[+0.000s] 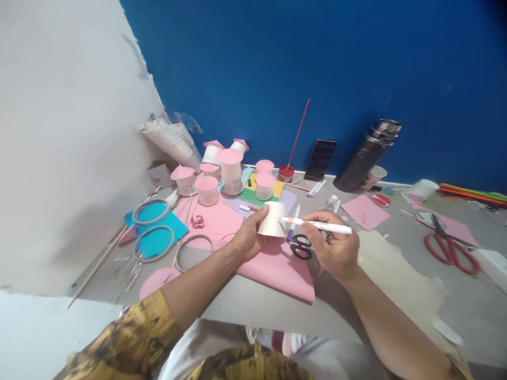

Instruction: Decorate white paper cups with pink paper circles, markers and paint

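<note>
My left hand [250, 235] grips a white paper cup [273, 220], which is upside down with its wide rim facing the table. In my right hand [335, 245] is a white marker [327, 226], held like a pen. Its orange tip meets or nearly meets the side of the cup. Just beneath and between the hands lie black-handled scissors [301, 247] and a purple marker [293, 224]. Folded pink paper [277, 272] spreads under the cup. Beyond it stand several paper cups topped with pink paper discs, one being a cup [264, 187] on coloured sheets.
Stacked paper cups [168, 141] lean at the left wall. Grey rings [154, 243] rest on blue paper at left. A phone [320, 160] and a dark flask [362, 158] lean against the blue wall. Red-handled scissors [451, 250] lie at right.
</note>
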The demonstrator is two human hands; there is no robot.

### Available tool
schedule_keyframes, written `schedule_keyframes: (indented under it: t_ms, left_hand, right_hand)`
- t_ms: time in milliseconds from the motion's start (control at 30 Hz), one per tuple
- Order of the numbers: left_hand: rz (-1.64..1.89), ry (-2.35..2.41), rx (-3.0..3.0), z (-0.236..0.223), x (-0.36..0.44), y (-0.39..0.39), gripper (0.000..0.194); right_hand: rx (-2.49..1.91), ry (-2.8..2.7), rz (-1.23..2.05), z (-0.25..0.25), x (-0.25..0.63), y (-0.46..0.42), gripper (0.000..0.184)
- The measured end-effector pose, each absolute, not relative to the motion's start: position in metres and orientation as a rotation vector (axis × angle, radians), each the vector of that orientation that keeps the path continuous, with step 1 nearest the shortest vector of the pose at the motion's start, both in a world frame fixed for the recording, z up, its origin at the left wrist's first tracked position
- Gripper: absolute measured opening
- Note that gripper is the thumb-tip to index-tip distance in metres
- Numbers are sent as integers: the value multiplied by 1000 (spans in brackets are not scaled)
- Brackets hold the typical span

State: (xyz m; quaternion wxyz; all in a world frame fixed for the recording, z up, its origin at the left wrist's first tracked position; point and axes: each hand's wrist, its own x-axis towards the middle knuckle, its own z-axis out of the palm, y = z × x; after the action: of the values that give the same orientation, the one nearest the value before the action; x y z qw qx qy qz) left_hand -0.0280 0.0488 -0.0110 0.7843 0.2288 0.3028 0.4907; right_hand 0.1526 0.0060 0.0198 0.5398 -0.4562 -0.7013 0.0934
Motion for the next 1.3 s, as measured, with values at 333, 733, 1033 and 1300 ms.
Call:
schedule_keyframes:
  t_ms: [333, 733, 1033, 1300]
  left_hand:
    - [1070, 628, 448, -14, -29, 49, 31]
    - [1023, 604, 433, -8, -32, 50, 41]
    - [1027, 599, 428, -8, -32, 48, 39]
    - [1018, 590, 431, -7, -31, 48, 42]
  right_hand:
    - [-1105, -1695, 230, 20, 152, 7, 17]
    - [-1089, -1700, 197, 21, 154, 7, 13]
    - [-1051, -1740, 277, 23, 154, 6, 14]
    - [-1070, -1687, 247, 22, 154, 7, 10]
